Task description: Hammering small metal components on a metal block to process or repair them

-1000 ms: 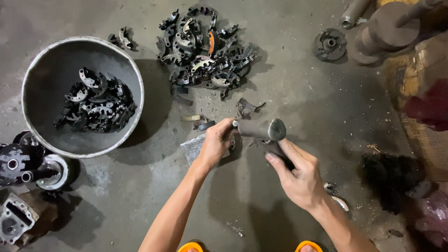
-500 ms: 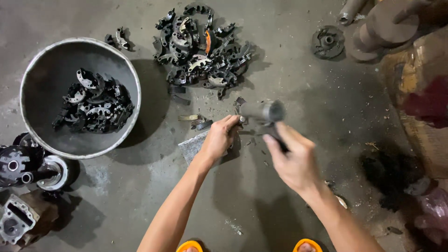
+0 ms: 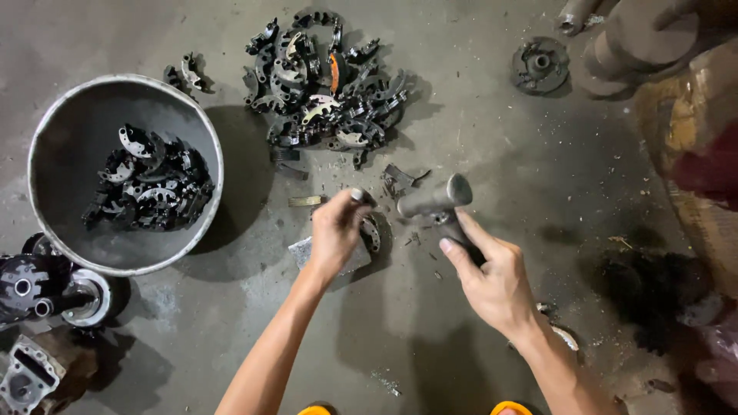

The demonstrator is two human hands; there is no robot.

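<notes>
On the oily concrete floor (image 3: pixel 477 138), my right hand (image 3: pixel 492 280) grips a hammer (image 3: pixel 440 206) while my left hand (image 3: pixel 337 234) pinches a brake shoe (image 3: pixel 372 233); a glancing blow could catch my fingers (image 3: pixel 350 201).

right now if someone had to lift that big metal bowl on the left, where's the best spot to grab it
Probably the bowl is best taken by its rolled rim, with the fingers hooked over from above at the near-right edge. That stretch borders bare floor, while engine parts crowd the lower left. The walls are smooth and sloped, and the loose brake shoes inside add weight, so two hands on opposite sides seems safer.
</notes>
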